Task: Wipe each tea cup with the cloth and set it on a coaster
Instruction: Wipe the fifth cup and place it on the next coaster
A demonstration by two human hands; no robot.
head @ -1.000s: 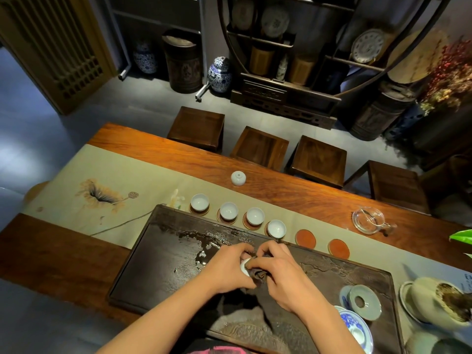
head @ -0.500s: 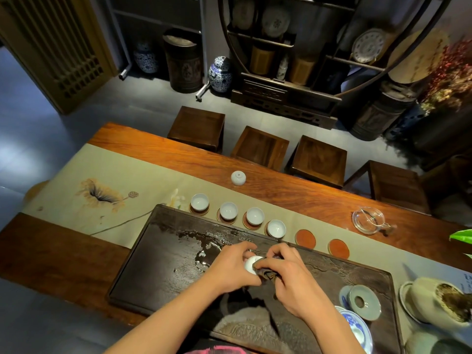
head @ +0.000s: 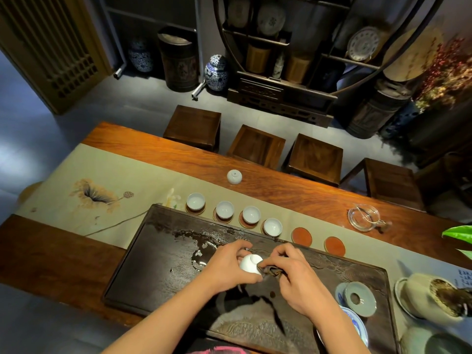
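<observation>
Tea room: tea tray (head: 158, 264), porcelain shelf (head: 281, 60)

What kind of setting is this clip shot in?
Probably a tea room: a carved tea tray on a long wooden table, cups on coasters, and a shelf of porcelain.

— Can any writing be read here?
— None legibly. Blue lines of handwriting are seen on a white sheet (head: 465, 277) at the right edge, but too small to be made out. A faint mark on the upturned white cup's (head: 234, 176) base cannot be read either.
</observation>
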